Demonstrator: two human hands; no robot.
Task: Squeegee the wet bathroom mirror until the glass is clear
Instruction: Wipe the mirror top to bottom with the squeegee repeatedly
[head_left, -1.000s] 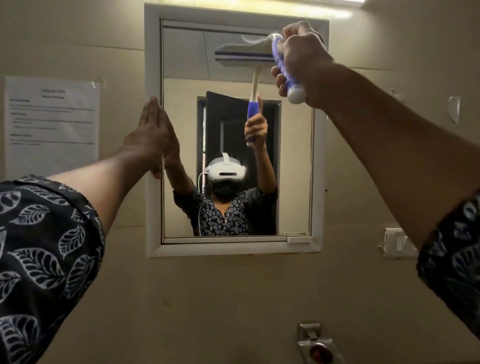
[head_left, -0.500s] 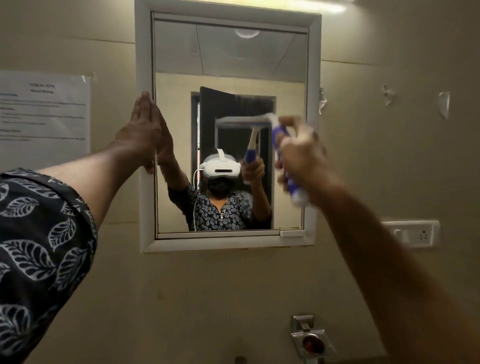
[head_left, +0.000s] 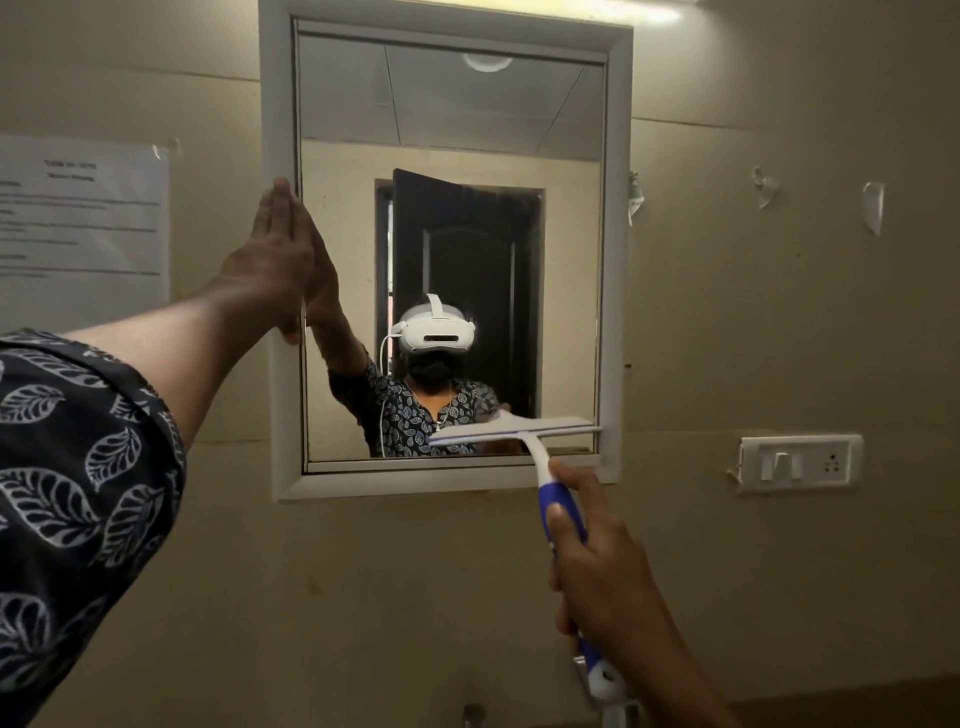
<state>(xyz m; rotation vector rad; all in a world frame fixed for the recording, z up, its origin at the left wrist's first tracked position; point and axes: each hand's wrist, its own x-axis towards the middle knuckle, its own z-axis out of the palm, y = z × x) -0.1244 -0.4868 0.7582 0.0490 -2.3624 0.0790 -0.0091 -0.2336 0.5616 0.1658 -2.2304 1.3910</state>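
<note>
You are pressing your flat left hand (head_left: 275, 260) against the mirror (head_left: 452, 234) to steady it, your right hand (head_left: 597, 561) gripping the squeegee (head_left: 519, 431).

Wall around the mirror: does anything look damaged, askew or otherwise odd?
Yes. Three torn scraps of tape or paper cling to the wall right of the mirror frame, one at the frame's edge, like leftovers of something ripped off. Nothing else stands out.
</note>
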